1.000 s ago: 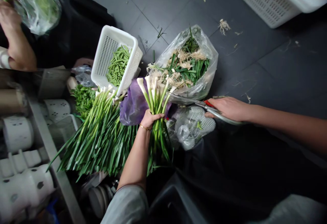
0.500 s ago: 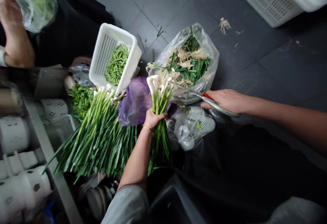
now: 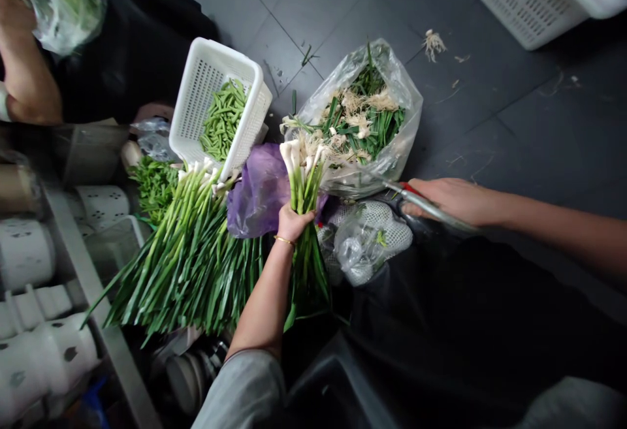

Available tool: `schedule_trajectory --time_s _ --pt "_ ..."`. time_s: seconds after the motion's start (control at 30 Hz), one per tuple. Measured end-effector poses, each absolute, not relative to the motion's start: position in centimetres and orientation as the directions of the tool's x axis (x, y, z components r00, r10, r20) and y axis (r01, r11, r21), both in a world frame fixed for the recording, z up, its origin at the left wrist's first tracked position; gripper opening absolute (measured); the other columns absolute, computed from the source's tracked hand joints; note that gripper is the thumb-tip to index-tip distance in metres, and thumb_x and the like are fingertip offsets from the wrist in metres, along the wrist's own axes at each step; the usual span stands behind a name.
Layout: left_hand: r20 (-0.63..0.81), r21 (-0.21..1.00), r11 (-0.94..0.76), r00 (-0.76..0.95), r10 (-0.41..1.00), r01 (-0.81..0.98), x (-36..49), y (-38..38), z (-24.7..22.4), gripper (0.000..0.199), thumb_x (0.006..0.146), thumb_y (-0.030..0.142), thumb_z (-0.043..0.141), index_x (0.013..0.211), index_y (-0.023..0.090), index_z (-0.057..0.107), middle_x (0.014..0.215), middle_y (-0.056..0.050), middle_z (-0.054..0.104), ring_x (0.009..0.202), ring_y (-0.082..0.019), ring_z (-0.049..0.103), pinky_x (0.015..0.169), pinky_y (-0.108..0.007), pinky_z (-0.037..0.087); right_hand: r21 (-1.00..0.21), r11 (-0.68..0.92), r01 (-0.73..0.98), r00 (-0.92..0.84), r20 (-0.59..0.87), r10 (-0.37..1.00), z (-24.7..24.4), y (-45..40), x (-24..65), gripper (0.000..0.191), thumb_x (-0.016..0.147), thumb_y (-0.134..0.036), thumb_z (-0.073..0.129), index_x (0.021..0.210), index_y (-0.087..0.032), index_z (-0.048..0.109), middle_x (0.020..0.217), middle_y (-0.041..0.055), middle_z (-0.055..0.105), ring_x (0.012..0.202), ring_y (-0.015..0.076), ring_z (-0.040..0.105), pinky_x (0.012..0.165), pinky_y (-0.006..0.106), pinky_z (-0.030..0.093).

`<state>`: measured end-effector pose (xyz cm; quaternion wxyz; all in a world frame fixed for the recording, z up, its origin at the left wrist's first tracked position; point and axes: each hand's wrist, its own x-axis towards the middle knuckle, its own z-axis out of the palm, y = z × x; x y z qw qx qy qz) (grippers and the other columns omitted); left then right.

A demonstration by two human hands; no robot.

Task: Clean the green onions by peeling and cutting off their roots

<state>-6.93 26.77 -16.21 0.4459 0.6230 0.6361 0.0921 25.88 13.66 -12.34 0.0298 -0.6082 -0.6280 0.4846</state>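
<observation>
My left hand [image 3: 295,221] is wrapped round a bunch of green garlic [image 3: 304,184], white bulbs up and long leaves hanging down. In my right hand [image 3: 443,199] is a pair of metal scissors [image 3: 424,203] with a red part near the grip. Their blades point left, blurred and apart from the bulbs, over the near edge of a clear plastic bag [image 3: 409,122]. Cut roots and leaf scraps [image 3: 365,122] fill that bag. To the left of my left hand lies a big pile of green garlic [image 3: 191,259], beside a purple plastic bag [image 3: 259,190].
A white basket [image 3: 189,99] holds green beans [image 3: 223,122], with leafy greens [image 3: 154,187] below it. A mesh bag [image 3: 394,230] lies near my lap. Another person's arm [image 3: 32,79] is at upper left. A white crate [image 3: 524,4] stands at upper right.
My right hand has drawn the scissors to the right, away from the bulbs. My left hand keeps its hold on the bunch, almost in the same place.
</observation>
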Motion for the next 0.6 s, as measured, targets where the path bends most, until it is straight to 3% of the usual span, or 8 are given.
schedule_trajectory --time_s 0.13,0.6 --pt "-0.374 0.589 0.085 0.177 0.911 0.804 -6.0 26.0 -15.8 0.033 0.054 0.026 0.076 0.084 0.015 0.065 0.079 -0.003 0.069 0.071 -0.018 0.061 0.068 -0.027 0.047 -0.667 -0.142 0.731 -0.370 -0.562 0.740 -11.0 14.8 24.2 0.051 0.087 -0.066 0.032 0.093 -0.019 0.052 0.097 0.0148 0.065 0.086 0.0281 0.062 0.072 0.036 0.042" --pt "-0.337 0.499 -0.004 0.198 0.920 0.866 -6.1 25.5 -15.6 0.031 0.061 0.029 0.072 0.088 0.016 0.063 0.081 -0.003 0.070 0.074 -0.018 0.063 0.069 -0.027 0.048 -0.515 -0.198 0.834 -0.250 -0.672 0.697 -11.9 15.6 24.6 0.064 0.086 -0.072 0.023 0.096 -0.018 0.056 0.097 0.0167 0.068 0.089 0.0336 0.064 0.068 0.037 0.040"
